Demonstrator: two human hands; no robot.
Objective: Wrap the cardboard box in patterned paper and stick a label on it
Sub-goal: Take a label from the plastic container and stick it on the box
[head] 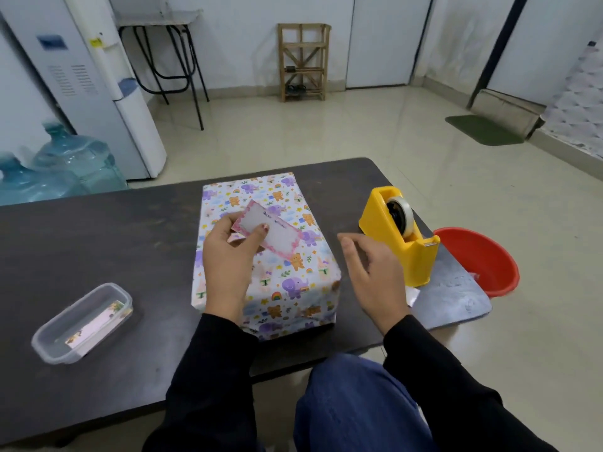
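Patterned paper with purple elephants and orange bears fully covers a rectangular cardboard box (293, 282), which lies in the middle of a dark brown table (98, 239). Above the box top, the left hand (228, 256) pinches a white rectangular label with a pink border (270, 234) between thumb and fingers. The right hand (372, 272) hovers just right of the box, fingers loosely bent, holding nothing. Beside it stands a yellow plastic tape dispenser (391, 236). 1 clear plastic tub (45, 344) containing printed paper slips sits at the table's left.

Dark table (98, 239) bears wrapped box (290, 285), yellow tape dispenser (381, 233), clear plastic tub (52, 352)
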